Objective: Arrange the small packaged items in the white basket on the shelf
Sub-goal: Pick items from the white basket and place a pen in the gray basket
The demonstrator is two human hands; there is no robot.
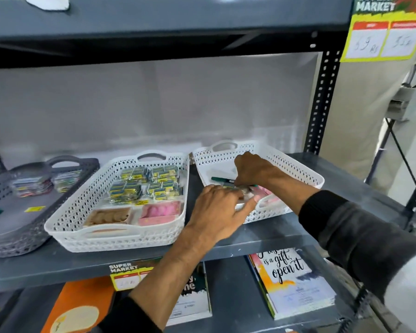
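A white perforated basket [296, 164] sits at the right of the grey shelf [262, 236]. Inside it lie a green marker [222, 180] and pink packets [268, 197]. My left hand [220, 209] reaches over the basket's front rim, its fingers curled around a small clear packaged item [244, 197]. Just behind it, my right hand [252, 170] is inside the basket, fingers pinched down on small items at the marker's end. What exactly the right fingers hold is hidden.
A second white basket [65, 227] to the left holds several yellow-and-blue packets, a brown box and a pink box. A grey basket [7, 239] stands at far left. Notebooks lie on the lower shelf. A perforated upright post [322, 102] rises at right.
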